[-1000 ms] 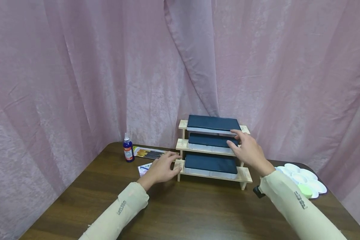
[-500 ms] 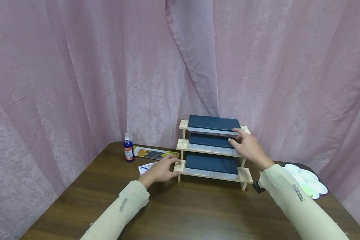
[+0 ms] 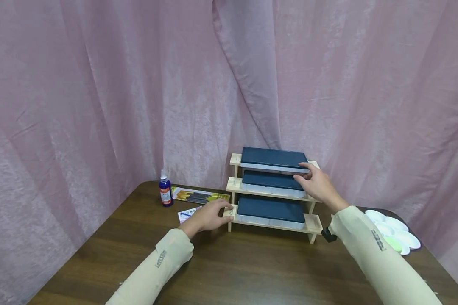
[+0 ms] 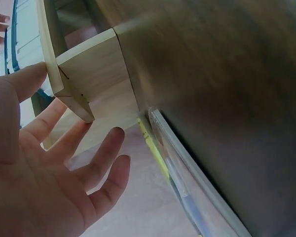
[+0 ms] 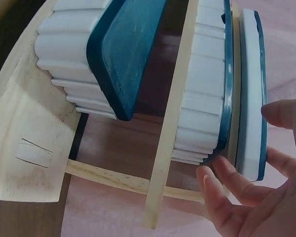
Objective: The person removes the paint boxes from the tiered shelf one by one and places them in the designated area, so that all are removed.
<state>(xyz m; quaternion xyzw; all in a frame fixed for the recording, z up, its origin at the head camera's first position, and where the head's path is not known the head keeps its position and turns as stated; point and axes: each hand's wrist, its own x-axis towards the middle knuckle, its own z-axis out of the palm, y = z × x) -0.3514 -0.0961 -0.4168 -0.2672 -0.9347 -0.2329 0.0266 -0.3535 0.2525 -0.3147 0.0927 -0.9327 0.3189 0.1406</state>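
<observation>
A three-tier light wooden stand (image 3: 313,220) bears three white ribbed boxes with dark teal lids: a top box (image 3: 272,157), a middle box (image 3: 271,180) and a bottom box (image 3: 271,207). My left hand (image 3: 208,216) grips the left end of the bottom shelf board (image 4: 49,49), thumb at its front edge, index and middle fingertips behind; the other fingers stand loose. At the right end, my right hand (image 3: 318,184) has its thumb and index finger about the top box's front corner. In the right wrist view its lower fingers curl beside the middle box (image 5: 202,84).
A blue spray bottle (image 3: 166,192) stands at the back left beside a pack of paintbrushes (image 3: 198,196) and a printed card (image 3: 185,214). A white petal-shaped palette (image 3: 400,224) with a green piece (image 3: 393,243) lies right. Pink curtain (image 3: 191,84) hangs behind.
My left thumb has come up to the bottom shelf's end. My right hand has shifted slightly right along the top box's corner, thumb and index closer together. The stand and boxes stay in place.
</observation>
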